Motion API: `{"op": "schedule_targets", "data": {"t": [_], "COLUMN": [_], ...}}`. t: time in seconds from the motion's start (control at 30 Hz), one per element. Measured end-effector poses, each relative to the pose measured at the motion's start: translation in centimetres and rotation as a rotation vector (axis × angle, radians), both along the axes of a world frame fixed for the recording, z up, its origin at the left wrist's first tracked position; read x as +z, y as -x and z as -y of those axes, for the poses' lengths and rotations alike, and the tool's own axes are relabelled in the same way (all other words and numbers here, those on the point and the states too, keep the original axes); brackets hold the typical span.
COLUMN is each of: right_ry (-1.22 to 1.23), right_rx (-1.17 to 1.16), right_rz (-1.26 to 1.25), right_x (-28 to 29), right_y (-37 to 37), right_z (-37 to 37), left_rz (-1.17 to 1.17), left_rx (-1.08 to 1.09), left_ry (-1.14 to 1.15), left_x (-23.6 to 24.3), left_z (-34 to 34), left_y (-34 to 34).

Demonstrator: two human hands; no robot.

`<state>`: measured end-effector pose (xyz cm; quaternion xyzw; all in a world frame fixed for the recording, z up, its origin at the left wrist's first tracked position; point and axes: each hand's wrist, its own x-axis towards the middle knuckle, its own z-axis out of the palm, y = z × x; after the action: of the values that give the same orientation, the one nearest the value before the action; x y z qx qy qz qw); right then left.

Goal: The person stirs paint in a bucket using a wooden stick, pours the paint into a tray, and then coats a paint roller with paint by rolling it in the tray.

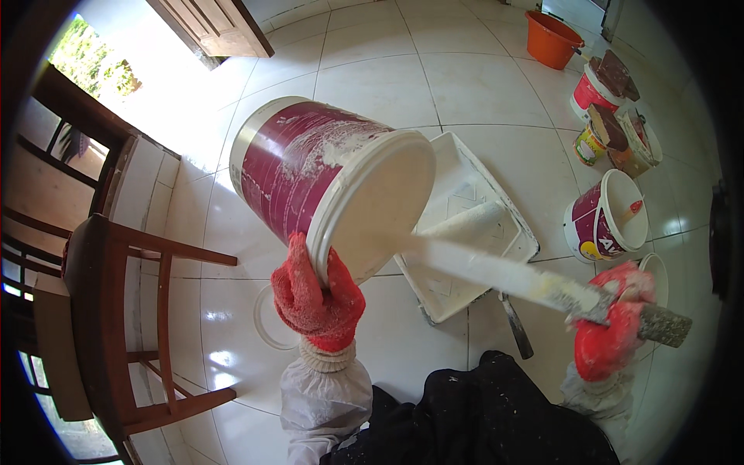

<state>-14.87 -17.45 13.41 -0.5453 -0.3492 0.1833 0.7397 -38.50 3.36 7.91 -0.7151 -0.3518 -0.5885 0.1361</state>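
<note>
My left hand (318, 298), in a red glove, grips the lower rim of a large maroon bucket (283, 174), tilted on its side with white inside. My right hand (612, 322), also red-gloved, is closed on a paint-coated stick (511, 275) with a rough dark end; its blurred far end reaches to the bucket's mouth. Beneath and right of the bucket, a white paint tray (449, 163) lies on the tiled floor with a roller (473, 221) in it, its dark handle (515, 329) sticking out toward me.
A wooden chair (163, 325) stands at left, beside windows; an open door (217, 27) is at upper left. Several paint containers (589, 217) and an orange bucket (546, 43) line the right side. A pale ring-shaped item (267, 329) lies on the floor behind my left hand.
</note>
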Motion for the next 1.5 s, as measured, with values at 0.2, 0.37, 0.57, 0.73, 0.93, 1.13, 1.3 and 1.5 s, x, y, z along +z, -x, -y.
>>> {"op": "schedule_targets", "data": {"t": [0.2, 0.37, 0.57, 0.73, 0.93, 1.13, 1.3, 1.5], "right_ry": [0.005, 0.03, 0.135, 0.091, 0.1, 0.058, -0.038, -0.064], "right_rx": [-0.136, -0.063, 0.052, 0.057, 0.06, 0.13, -0.008, 0.021], "right_rz": [0.048, 0.465, 0.415, 0.383, 0.268, 0.148, 0.217, 0.146], "right_x": [0.7, 1.4, 1.7, -1.0, -1.3, -2.4, -2.6, -3.3], "right_y": [0.3, 0.4, -0.2, -0.7, -1.4, -0.7, -2.2, -3.4], "right_z": [-0.6, -0.8, -1.5, -2.2, -3.6, -4.0, -4.6, -2.4], "left_rz": [-0.064, -0.158, -0.302, -0.515, -0.647, -0.827, -0.836, -0.836], "left_rx": [-0.008, -0.091, -0.201, -0.188, -0.251, -0.312, -0.338, -0.365], "left_ry": [0.133, 0.217, 0.244, 0.292, 0.26, 0.202, 0.173, 0.029], "left_x": [1.3, 2.4, 4.7, 7.0, 7.5, 8.1, 9.0, 10.0], "left_z": [-0.2, -1.1, -4.1, -4.8, -6.3, -7.3, -7.2, -6.5], "left_y": [-0.7, -1.9, -2.7, -4.1, -4.9, -6.2, -7.0, -7.5]}}
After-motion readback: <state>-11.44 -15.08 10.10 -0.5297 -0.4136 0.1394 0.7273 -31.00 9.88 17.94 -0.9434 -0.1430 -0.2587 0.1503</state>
